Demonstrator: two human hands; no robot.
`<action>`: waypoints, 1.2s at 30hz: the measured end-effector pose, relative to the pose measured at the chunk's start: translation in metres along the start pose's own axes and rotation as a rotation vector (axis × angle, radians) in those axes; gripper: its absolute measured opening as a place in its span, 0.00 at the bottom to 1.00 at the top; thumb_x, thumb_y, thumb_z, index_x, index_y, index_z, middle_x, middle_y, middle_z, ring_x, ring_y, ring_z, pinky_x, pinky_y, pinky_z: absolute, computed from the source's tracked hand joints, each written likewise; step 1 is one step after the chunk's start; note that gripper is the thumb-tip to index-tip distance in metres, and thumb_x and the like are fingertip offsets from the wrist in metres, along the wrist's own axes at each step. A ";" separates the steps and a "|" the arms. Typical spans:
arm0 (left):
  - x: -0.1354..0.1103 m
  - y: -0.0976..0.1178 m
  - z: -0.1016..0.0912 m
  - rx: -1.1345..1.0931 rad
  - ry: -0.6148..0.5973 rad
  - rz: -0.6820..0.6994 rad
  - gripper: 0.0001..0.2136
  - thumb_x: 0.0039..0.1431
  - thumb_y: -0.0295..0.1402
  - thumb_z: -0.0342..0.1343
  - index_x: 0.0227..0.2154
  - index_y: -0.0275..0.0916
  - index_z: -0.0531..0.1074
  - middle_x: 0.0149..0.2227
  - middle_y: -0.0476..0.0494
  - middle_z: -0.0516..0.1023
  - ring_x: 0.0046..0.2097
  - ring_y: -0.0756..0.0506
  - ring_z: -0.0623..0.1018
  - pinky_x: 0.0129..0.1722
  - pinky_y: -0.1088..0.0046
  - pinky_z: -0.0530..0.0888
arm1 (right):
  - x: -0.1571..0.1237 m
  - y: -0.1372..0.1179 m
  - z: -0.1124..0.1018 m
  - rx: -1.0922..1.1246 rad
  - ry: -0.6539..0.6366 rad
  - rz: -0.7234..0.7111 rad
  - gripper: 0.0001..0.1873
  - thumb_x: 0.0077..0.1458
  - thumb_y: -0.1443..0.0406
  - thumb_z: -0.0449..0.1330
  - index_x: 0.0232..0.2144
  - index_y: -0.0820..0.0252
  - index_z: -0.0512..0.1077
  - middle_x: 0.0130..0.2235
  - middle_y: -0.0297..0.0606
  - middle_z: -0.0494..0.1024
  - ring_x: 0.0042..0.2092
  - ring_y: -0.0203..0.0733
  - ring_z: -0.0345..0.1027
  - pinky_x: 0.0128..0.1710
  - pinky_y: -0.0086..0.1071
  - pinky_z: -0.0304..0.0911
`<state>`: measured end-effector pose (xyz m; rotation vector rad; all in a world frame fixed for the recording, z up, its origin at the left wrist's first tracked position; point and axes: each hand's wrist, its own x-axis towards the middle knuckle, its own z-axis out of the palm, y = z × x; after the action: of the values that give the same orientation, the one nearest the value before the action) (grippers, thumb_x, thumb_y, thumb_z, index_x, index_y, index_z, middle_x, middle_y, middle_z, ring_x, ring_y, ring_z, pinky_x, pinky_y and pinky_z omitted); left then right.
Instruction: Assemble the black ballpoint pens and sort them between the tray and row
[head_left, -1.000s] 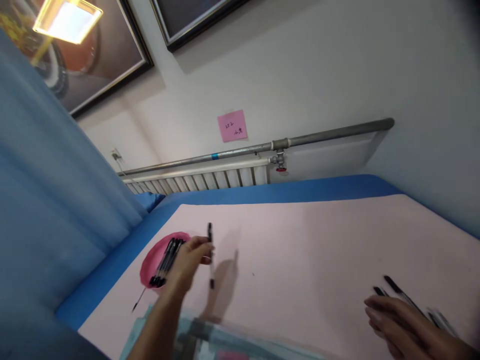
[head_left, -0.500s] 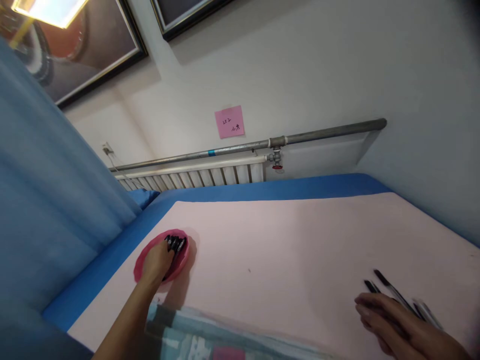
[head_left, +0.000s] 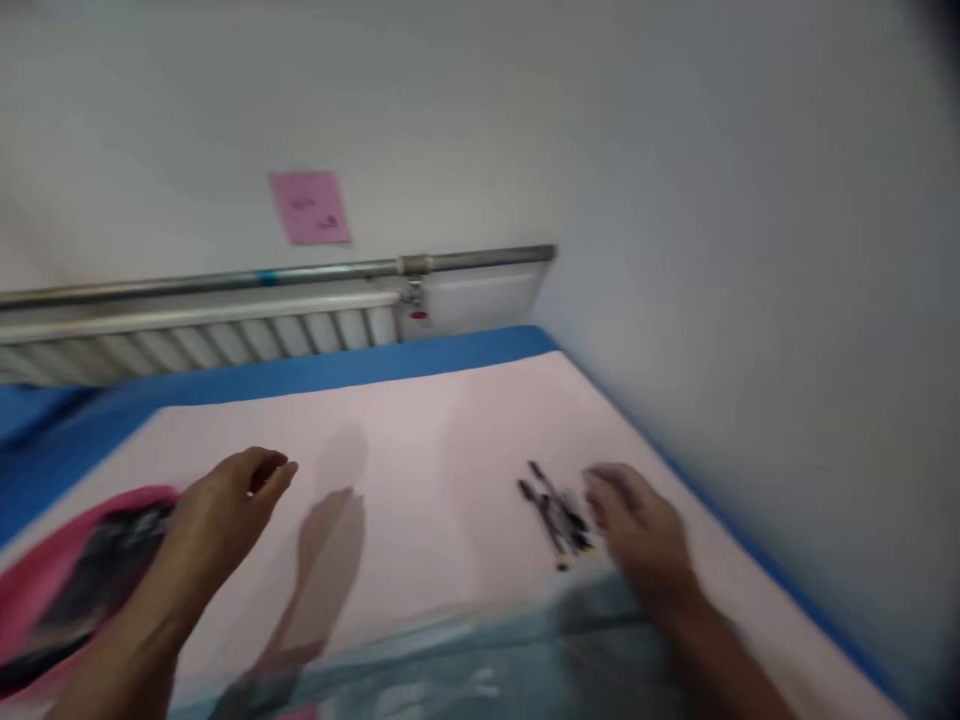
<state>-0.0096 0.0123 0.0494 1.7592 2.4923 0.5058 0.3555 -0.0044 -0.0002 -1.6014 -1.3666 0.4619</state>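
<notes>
The picture is smeared by motion. My left hand (head_left: 225, 510) hovers above the pink sheet (head_left: 420, 440), fingers loosely apart and nothing in them. Just left of it lies a pink plate (head_left: 37, 590) with a bundle of black pens (head_left: 112, 560) on it. My right hand (head_left: 637, 525) rests on the sheet at the right, fingers stretched out and lying flat. Its fingertips sit right beside several loose black pens (head_left: 555, 510).
Blue bedding (head_left: 300, 375) borders the pink sheet along the far and right sides. Behind it a white radiator (head_left: 195, 340) and a grey pipe (head_left: 300, 272) run along the wall, under a pink sticky note (head_left: 309, 207). A bluish transparent bag (head_left: 465, 670) lies near me.
The view has swung to the right. My left hand has lifted off the pink plate, leaving its pen there. My right hand stays by the loose pens.
</notes>
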 end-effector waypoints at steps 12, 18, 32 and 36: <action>-0.086 0.192 0.100 -0.119 -0.613 0.595 0.13 0.53 0.34 0.42 0.27 0.37 0.70 0.31 0.36 0.77 0.31 0.42 0.73 0.28 0.69 0.60 | -0.006 0.034 0.001 -0.085 -0.046 -0.059 0.07 0.54 0.64 0.51 0.30 0.60 0.67 0.24 0.31 0.69 0.25 0.33 0.61 0.24 0.23 0.54; -0.085 0.205 0.116 -0.193 -0.664 0.548 0.10 0.48 0.33 0.46 0.20 0.39 0.70 0.25 0.37 0.75 0.25 0.44 0.71 0.24 0.70 0.58 | -0.007 0.035 -0.001 -0.104 -0.042 -0.111 0.07 0.54 0.65 0.50 0.29 0.59 0.67 0.26 0.33 0.70 0.27 0.33 0.62 0.27 0.23 0.55; -0.091 0.196 0.104 -0.621 -0.662 0.505 0.06 0.48 0.37 0.50 0.23 0.40 0.66 0.22 0.49 0.71 0.25 0.48 0.69 0.25 0.74 0.60 | -0.012 0.017 0.005 0.157 -0.232 0.020 0.07 0.53 0.64 0.53 0.27 0.59 0.68 0.23 0.30 0.69 0.26 0.31 0.61 0.26 0.23 0.56; -0.090 0.201 0.117 -0.372 -0.594 0.473 0.09 0.49 0.39 0.49 0.27 0.38 0.68 0.26 0.43 0.74 0.27 0.46 0.70 0.25 0.72 0.59 | -0.008 0.019 -0.001 0.216 -0.047 0.108 0.09 0.54 0.61 0.51 0.26 0.59 0.65 0.23 0.29 0.68 0.25 0.31 0.60 0.26 0.24 0.57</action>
<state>0.2313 0.0164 -0.0155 1.9616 1.4915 0.3582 0.3642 -0.0113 -0.0175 -1.4983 -1.2239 0.6924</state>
